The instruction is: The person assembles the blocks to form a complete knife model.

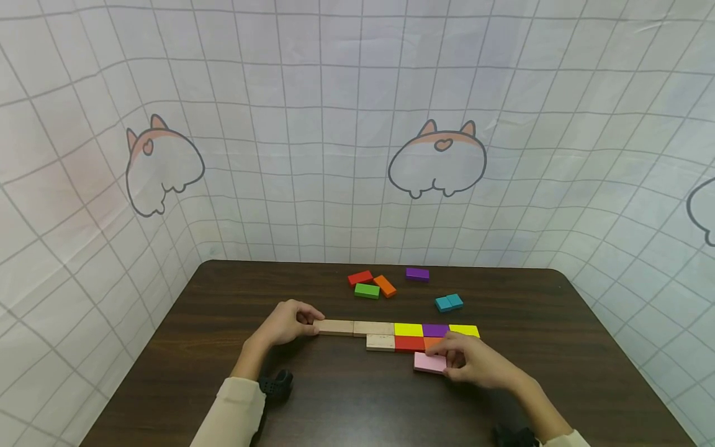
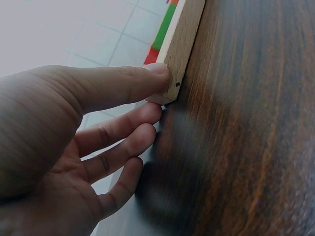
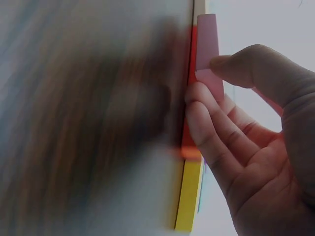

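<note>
At the left end of a row of blocks, my left hand (image 1: 287, 323) pinches the plain wooden block (image 1: 335, 328) between thumb and fingers; its thumb (image 2: 128, 83) lies on the block's side. A second plain block (image 1: 373, 328), a yellow block (image 1: 408, 329), a purple one (image 1: 436, 330) and another yellow one (image 1: 465, 330) continue that row. In front of it lie a shorter plain block (image 1: 380, 343), a red block (image 1: 409, 344) and an orange block (image 1: 431, 342), partly hidden by fingers. My right hand (image 1: 475, 361) holds a pink block (image 1: 429, 362) just nearer me than these.
Farther back on the dark wooden table (image 1: 335, 403) lie a red block (image 1: 360, 278), a green block (image 1: 367, 291), an orange block (image 1: 385, 286), a purple block (image 1: 417, 274) and blue pieces (image 1: 449, 303). A gridded white cloth (image 1: 335, 186) stands behind the table and at its sides.
</note>
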The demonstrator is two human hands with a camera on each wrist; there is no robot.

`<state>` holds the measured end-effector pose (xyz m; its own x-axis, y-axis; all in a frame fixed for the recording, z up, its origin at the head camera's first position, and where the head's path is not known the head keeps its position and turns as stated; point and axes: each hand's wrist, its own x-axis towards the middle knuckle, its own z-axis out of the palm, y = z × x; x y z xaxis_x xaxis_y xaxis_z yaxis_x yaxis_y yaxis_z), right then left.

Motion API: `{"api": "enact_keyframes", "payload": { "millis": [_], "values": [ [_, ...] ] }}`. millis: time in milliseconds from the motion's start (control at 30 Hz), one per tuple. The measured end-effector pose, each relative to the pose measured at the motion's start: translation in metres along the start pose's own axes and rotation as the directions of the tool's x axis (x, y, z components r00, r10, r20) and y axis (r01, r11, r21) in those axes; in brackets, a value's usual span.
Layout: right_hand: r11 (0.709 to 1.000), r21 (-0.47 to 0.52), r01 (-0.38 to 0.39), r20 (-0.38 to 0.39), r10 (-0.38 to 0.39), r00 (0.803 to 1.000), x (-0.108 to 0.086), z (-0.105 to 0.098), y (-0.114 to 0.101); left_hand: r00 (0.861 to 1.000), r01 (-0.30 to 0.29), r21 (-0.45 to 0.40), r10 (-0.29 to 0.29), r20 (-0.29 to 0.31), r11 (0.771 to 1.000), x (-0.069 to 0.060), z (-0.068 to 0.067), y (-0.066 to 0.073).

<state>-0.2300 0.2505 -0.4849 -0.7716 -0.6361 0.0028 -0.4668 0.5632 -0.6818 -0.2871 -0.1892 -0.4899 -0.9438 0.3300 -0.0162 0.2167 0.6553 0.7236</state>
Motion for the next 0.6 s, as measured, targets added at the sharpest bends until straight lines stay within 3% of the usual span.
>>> {"api": "enact_keyframes", "payload": {
  "millis": [600],
  "values": [
    [0.999, -0.043, 0.028, 0.044, -0.026, 0.999, 0.049, 0.026, -0.039, 1.0, 0.002, 0.002, -0.002, -0.003, 1.0, 0.0, 0.0, 0.0]
  ]
}}
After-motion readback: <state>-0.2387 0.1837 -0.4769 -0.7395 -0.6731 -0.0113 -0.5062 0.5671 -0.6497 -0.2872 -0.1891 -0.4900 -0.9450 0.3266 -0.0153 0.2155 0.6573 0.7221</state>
